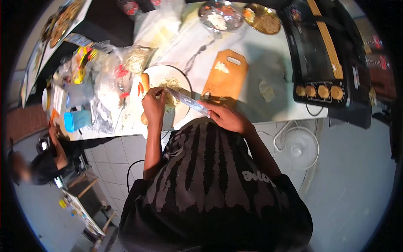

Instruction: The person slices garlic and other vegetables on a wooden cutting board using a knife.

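Note:
My right hand is wrapped round the handle end of a knife, whose broad, shiny blade points up and left. My left hand is closed in a pinch beside the blade's tip; whatever is between its fingers is too small to make out. Both are over or beside a round white plate with small chopped bits on it. Orange-red pieces lie at the plate's left. To the right is an orange-brown cutting board bearing a pale piece.
A black oven stands at the right. Two metal plates with food sit at the back. Plastic bags and a blue container crowd the left. Pale scraps lie near the board. Another person is at far left.

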`<state>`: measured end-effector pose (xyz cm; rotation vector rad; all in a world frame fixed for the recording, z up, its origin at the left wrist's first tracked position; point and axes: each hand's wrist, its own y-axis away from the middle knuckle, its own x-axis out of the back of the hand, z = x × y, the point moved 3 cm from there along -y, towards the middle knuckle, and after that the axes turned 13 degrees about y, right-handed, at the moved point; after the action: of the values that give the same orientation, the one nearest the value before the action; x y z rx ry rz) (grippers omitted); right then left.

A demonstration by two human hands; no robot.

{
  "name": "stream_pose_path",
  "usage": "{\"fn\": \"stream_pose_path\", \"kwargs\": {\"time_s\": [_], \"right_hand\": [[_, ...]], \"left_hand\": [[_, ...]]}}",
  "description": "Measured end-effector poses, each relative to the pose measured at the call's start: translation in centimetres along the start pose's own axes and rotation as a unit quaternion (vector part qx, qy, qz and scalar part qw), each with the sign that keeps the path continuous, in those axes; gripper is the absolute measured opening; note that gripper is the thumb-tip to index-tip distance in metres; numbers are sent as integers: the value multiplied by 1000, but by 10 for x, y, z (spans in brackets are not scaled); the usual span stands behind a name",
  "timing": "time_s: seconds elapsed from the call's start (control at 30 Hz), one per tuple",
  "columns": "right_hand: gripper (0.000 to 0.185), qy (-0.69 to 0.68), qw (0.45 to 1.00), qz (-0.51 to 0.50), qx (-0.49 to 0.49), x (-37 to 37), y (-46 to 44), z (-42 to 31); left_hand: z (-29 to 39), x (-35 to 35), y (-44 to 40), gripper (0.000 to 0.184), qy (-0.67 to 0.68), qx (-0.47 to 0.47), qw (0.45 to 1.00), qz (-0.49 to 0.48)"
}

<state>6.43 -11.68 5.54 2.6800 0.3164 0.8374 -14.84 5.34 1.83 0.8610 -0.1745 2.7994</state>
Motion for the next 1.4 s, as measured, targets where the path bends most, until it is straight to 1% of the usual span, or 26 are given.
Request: {"fn": "stream_pose_path", "kwargs": {"time_s": [0.1, 0.13, 0.23, 0.3, 0.33, 0.37, 0.43, 0.47, 0.5, 0.53, 0.57, 0.6, 0.67, 0.73, 0.83, 0.9, 0.97, 1.03, 1.07, 1.1, 1.17, 1.2, 1.23, 1.3, 1.37, 1.4], "right_hand": [[48, 9, 999, 17, 39, -2, -7, 7], [48, 15, 999, 14, 44, 0, -8, 6], [49, -11, 999, 12, 35, 6, -2, 6], [47, -34, 999, 2, -2, 14, 4, 14], [48, -37, 985, 126, 108, 15, 4, 21], [48, -34, 985, 128, 106, 18, 7, 36], [51, -6, 965, 242, -100, 36, 18, 61], [51, -4, 964, 244, -104, 39, 24, 65], [53, -92, 947, 290, -106, 43, 32, 71], [56, -179, 919, 335, -106, 47, 40, 76], [56, -177, 918, 339, -107, 48, 47, 78], [55, -172, 919, 330, -129, 46, 56, 81], [56, -167, 919, 325, -152, 40, 66, 87], [57, -126, 919, 350, -131, 30, 71, 92], [60, -149, 915, 357, -114, 16, 79, 87], [61, -181, 912, 343, -132, 9, 83, 88], [61, -177, 922, 324, -118, 2, 86, 92], [61, -148, 926, 330, -104, -1, 88, 98], [61, -132, 930, 331, -93, -3, 89, 101], [61, -115, 933, 332, -82, -2, 92, 100], [62, -122, 931, 330, -99, -3, 98, 102], [62, -132, 930, 323, -114, -2, 101, 101], [62, -131, 929, 325, -115, 0, 104, 99], [60, -138, 934, 275, -185, 1, 108, 100], [60, -119, 937, 284, -166, -2, 105, 105], [60, -101, 940, 292, -147, 0, 103, 101]], "left_hand": [[11, 10, 10, 17, 15, -5, 999, 48], [14, 11, 12, 17, 13, -35, 997, 65], [16, 8, 16, 25, 42, -4, 998, 55], [23, 7, 18, 28, 19, -16, 998, 53], [26, 5, 18, 32, -6, -29, 998, 47], [29, -1, 19, 32, -3, -31, 998, 46], [43, -17, 21, 38, 30, -130, 991, 20], [50, -28, 22, 38, 44, -140, 988, -49], [61, -40, 24, 29, 44, -178, 977, -105], [68, -53, 26, 28, 29, -206, 963, -174], [74, -66, 30, 26, 12, -233, 942, -241], [78, -78, 35, 26, 15, -235, 941, -243], [83, -105, 47, 31, 36, -251, 909, -331], [83, -119, 51, 30, 14, -276, 899, -341], [80, -131, 53, 26, 0, -314, 890, -330], [78, -136, 51, 24, -40, -271, 902, -333], [78, -140, 49, 18, 7, -284, 910, -301], [76, -145, 41, 17, 194, -129, 917, -325], [75, -148, 38, 19, 222, -76, 921, -311], [73, -157, 30, 20, 383, 60, 846, -367], [64, -162, 27, 23, 481, 186, 789, -335], [63, -162, 25, 25, 506, 213, 765, -338], [62, -162, 24, 25, 506, 212, 764, -340], [59, -162, 24, 27, 494, 231, 764, -344], [49, -172, 22, 26, 478, 230, 778, -338], [49, -173, 22, 27, 454, 175, 803, -344]]}}
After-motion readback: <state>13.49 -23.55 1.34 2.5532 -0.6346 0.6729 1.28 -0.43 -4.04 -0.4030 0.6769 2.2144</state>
